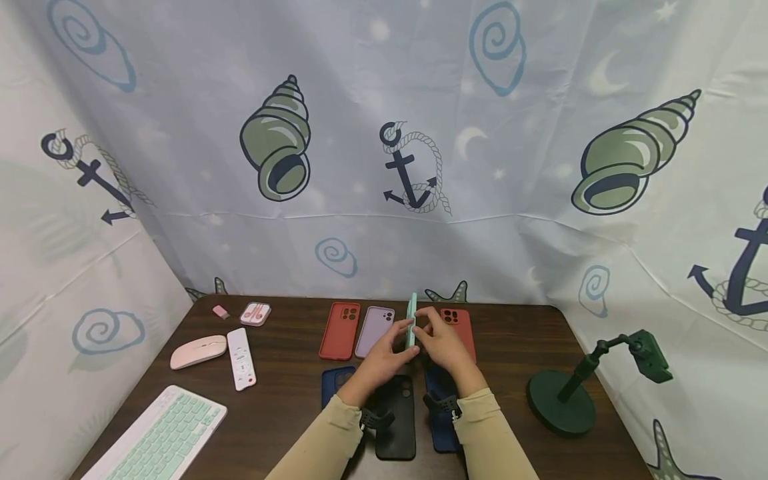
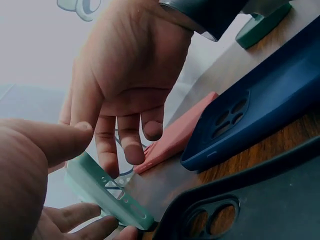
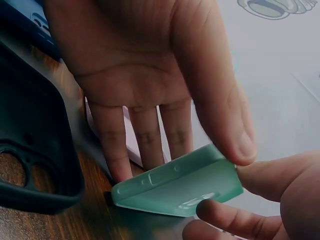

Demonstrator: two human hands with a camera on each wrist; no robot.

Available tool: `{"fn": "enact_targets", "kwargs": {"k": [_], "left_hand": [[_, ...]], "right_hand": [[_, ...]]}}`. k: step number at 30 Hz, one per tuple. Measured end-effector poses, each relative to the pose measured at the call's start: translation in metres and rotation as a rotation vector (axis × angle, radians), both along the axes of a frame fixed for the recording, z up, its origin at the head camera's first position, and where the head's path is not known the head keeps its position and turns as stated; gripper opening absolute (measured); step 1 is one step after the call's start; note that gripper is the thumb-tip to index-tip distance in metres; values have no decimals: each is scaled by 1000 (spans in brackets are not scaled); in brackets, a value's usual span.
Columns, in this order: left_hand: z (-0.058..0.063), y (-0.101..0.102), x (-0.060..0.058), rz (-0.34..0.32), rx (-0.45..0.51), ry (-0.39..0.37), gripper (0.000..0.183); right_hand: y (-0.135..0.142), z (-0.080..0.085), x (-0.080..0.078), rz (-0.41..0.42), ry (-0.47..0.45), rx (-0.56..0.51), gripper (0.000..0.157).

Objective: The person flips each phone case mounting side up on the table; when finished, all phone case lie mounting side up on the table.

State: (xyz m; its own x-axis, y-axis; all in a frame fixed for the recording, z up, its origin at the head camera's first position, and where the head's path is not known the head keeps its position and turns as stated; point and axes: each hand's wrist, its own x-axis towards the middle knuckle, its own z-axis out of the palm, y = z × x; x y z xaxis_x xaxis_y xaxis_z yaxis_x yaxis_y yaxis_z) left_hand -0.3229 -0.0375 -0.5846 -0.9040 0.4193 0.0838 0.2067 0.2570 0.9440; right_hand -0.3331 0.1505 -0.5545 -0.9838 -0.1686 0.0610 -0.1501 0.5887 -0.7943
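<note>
A mint-green phone case [image 1: 412, 313] stands upright on edge between both hands at the back middle of the table. My left hand [image 1: 384, 355] holds it from the left, thumb on its near edge and fingers at its side. From the right, my right hand [image 1: 443, 341] pinches it, with fingertips by the camera cutout in the right wrist view. Below the wrists lie a black phone case [image 1: 397, 427] and a dark blue phone case [image 1: 443, 433]. A red phone case [image 1: 461, 330] is partly behind the right hand, and a lilac one [image 1: 373, 333] sits beside the left.
Another red case [image 1: 339, 331] and a blue case [image 1: 331, 383] lie left of the hands. Further left are a pink mouse [image 1: 199, 352], white remote [image 1: 241, 360], earphone box [image 1: 255, 314], small pink item [image 1: 221, 311] and keyboard [image 1: 162, 437]. A green lamp [image 1: 561, 403] stands right.
</note>
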Motion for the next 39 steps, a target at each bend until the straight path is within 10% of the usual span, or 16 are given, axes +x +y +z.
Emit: {"fn": "enact_targets", "kwargs": {"k": [24, 39], "left_hand": [[10, 0, 0, 143, 22, 39, 48], [11, -6, -1, 236, -138, 113, 34]], "right_hand": [[-3, -7, 1, 61, -57, 204, 37], [1, -6, -1, 52, -24, 276, 34]]}}
